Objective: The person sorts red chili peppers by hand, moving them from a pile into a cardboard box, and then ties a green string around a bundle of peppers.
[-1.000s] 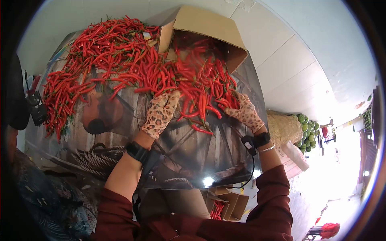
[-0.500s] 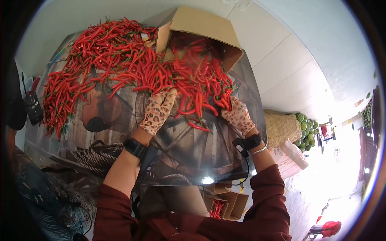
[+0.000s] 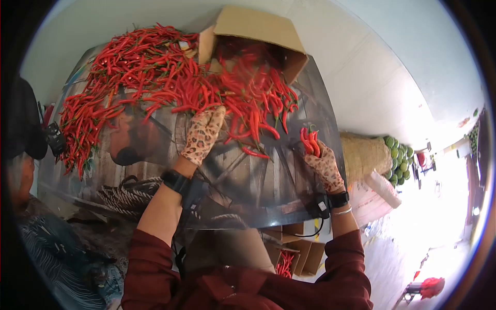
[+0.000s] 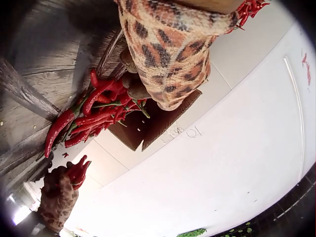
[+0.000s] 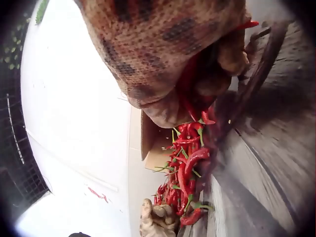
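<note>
Lengthwise from grip [image 3: 325, 166], chillies [image 3: 310, 142] (roughly forward)

Glossy wood-print table [image 3: 258, 181], red chillies [image 3: 144, 62] heaped along the far side, open cardboard box [image 3: 258, 25]

Spotted leopard-print gloves [image 4: 165, 49] cover our left hand [image 3: 203, 135] and right hand [image 3: 326, 168]; we wear black wrist straps [image 3: 175, 182], a silver bangle [image 3: 341, 211], a maroon shirt [image 3: 253, 292] with bunched sleeves [image 3: 150, 258] and beige trousers [image 3: 227, 249].
</note>
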A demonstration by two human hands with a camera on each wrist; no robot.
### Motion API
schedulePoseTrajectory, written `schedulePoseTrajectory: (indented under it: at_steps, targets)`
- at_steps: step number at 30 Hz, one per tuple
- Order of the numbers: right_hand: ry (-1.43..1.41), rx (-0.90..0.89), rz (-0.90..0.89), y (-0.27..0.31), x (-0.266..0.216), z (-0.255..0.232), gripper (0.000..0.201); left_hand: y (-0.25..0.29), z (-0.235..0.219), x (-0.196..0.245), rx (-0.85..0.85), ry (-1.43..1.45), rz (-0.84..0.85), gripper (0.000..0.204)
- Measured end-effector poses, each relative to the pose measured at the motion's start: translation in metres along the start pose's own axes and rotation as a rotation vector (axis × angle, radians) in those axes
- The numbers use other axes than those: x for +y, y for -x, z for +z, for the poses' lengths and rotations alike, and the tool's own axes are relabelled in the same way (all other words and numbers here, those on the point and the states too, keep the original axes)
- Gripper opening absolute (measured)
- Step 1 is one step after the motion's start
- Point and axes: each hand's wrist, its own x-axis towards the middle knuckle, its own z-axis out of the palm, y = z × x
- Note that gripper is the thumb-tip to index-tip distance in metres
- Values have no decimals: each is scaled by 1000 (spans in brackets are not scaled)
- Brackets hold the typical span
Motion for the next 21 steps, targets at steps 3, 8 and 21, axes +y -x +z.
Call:
schedulePoseTrajectory:
  at_steps: [3, 8, 21]
  targets:
    - [-2, 19, 50, 38, 8, -11, 27, 4, 4, 1, -7, -160, 2, 24]
    - [-69, 118, 149, 113, 15, -18, 24, 2, 7, -17, 73, -87, -78, 37]
    - [133, 539, 388, 261, 110, -46, 31, -3, -3, 18, 7, 374, -469, 48]
